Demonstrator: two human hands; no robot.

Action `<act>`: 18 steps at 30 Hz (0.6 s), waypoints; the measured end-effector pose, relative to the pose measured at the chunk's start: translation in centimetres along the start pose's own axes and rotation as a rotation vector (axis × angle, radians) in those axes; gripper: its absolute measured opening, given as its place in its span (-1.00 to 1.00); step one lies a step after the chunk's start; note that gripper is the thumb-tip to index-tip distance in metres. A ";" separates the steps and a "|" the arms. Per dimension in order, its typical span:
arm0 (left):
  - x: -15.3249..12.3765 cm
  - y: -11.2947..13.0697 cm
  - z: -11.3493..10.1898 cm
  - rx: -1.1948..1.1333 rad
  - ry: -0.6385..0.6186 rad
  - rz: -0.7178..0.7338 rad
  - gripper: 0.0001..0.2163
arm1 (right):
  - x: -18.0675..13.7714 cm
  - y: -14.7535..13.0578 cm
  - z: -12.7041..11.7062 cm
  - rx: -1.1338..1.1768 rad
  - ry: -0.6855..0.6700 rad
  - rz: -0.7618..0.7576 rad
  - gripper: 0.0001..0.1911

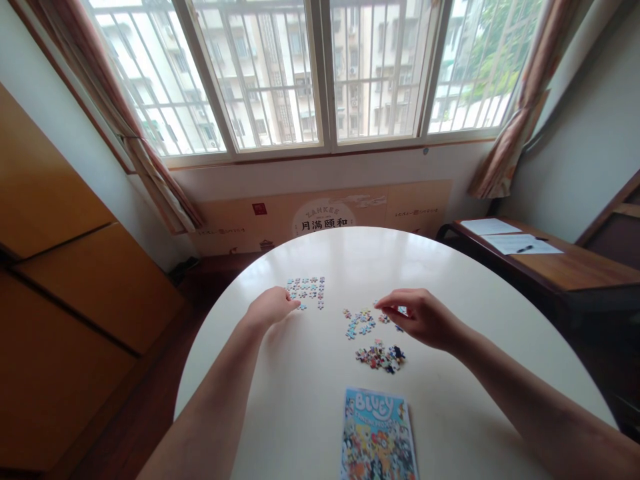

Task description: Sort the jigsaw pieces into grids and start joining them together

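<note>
Small jigsaw puzzle pieces [314, 287] lie in neat rows on the left part of the white round table [290, 413]. My left hand [270, 308] is closed at the near left side of these rows, its fingertips on a puzzle piece [302, 307] at the tabletop. Over a loose spread of mostly blue pieces [361, 321], my right hand [423, 316] is pinched, thumb and forefinger together. Whatever is between those fingertips is too small to make out, and the hand hides some pieces beneath. Closer to me sits a heaped pile of multicoloured pieces [380, 357].
A blue "Bluey" puzzle picture packet [379, 433] lies at the near side of the table. Beyond the far edge are a printed cardboard panel [415, 207] and a barred window [325, 80]. To the right, a wooden side table [590, 263] bears papers and pens.
</note>
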State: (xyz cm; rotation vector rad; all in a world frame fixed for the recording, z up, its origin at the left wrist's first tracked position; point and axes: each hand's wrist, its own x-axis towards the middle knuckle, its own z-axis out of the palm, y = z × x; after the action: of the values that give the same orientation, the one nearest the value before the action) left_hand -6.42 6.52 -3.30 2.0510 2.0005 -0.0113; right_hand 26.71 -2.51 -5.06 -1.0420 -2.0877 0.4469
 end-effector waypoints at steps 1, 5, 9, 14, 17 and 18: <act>0.0 0.0 0.0 0.010 -0.004 -0.008 -0.73 | 0.0 0.0 0.0 -0.001 -0.004 -0.002 -0.79; -0.1 0.6 0.3 0.060 -0.027 -0.032 -0.68 | 0.0 -0.1 0.1 -0.001 -0.014 -0.018 -0.78; -0.3 2.0 0.7 0.107 -0.036 -0.056 -0.62 | 0.0 0.0 0.1 0.008 -0.013 -0.040 -0.79; -0.6 3.2 1.1 0.134 -0.044 -0.064 -0.60 | 0.0 -0.1 0.1 0.020 -0.013 -0.046 -0.79; -0.6 3.3 1.3 0.138 -0.039 -0.061 -0.59 | -0.1 -0.2 0.1 0.020 -0.015 -0.045 -0.80; -0.6 3.3 1.4 0.140 -0.035 -0.061 -0.59 | -0.1 -0.2 0.1 0.019 -0.017 -0.046 -0.80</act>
State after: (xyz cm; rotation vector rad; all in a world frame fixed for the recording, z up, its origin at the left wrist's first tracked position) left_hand -2.98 5.65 -3.89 2.0553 2.0940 -0.2039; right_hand 26.54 -2.66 -5.07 -0.9811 -2.1137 0.4527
